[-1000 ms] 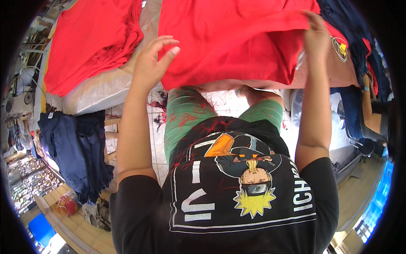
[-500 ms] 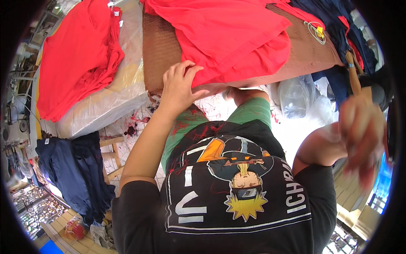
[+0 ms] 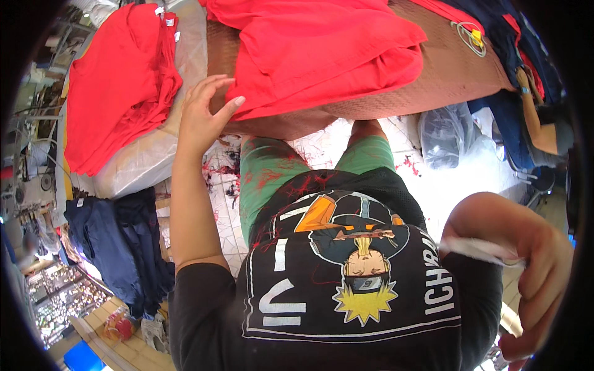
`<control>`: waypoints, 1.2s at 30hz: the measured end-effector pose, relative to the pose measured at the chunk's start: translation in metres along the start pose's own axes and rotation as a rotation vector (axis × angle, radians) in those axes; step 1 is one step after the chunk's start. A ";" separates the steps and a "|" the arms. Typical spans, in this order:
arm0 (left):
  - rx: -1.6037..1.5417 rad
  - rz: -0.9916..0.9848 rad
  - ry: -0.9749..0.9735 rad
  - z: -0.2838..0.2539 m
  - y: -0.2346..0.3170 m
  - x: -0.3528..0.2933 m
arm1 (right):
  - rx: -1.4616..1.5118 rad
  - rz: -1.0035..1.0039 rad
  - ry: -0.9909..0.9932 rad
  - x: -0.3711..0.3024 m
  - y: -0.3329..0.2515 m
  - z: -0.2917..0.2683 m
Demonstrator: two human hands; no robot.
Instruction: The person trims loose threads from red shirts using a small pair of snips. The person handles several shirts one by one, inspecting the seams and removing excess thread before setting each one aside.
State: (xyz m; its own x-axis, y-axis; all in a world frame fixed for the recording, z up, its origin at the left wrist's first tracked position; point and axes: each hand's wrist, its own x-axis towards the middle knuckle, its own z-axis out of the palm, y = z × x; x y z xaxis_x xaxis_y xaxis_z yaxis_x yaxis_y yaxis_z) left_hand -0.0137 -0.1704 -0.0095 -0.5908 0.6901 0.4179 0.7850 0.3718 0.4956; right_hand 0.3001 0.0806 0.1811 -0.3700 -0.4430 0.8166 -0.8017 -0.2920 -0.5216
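The left hand (image 3: 207, 114), fingers spread, is at the left edge of the loosely folded, red fabric garment (image 3: 328, 55) on the brown-covered worktop (image 3: 458, 77), contact unclear. Below and right of the garment, the right hand (image 3: 541, 272) seems to pinch a pale, narrow, blurred object (image 3: 482, 250). Unpinned, the garment could slip or crease; a loose pinch could drop the object.

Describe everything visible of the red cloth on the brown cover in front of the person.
The red cloth looks like soft, plain, matte fabric. It lies loosely in overlapping layers, with creases and a bulging fold at its right, on the brown textured cover. Its far end runs out of the picture. The open left hand is at its near left corner; whether they touch is unclear.
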 end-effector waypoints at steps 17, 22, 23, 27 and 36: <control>-0.097 -0.317 0.000 0.093 0.032 0.052 | -0.839 1.058 0.446 -0.100 0.237 -0.067; -0.212 -0.482 0.004 0.085 0.032 0.056 | -0.787 0.989 0.483 -0.104 0.270 -0.067; -0.251 -0.513 -0.012 0.082 0.032 0.057 | -0.769 1.002 0.483 -0.107 0.274 -0.069; -0.303 -0.479 -0.023 0.081 0.026 0.056 | -0.744 0.984 0.447 -0.110 0.281 -0.068; -0.177 -0.076 0.030 0.070 0.039 0.062 | -1.015 0.961 0.322 -0.097 0.280 -0.068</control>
State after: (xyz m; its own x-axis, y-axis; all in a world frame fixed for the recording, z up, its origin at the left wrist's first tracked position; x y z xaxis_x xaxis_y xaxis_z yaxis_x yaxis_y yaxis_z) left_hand -0.0067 -0.0692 -0.0175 -0.6544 0.6442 0.3959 0.6947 0.3055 0.6512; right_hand 0.0796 0.0998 -0.0271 -0.9292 0.1307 0.3457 -0.1151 0.7867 -0.6066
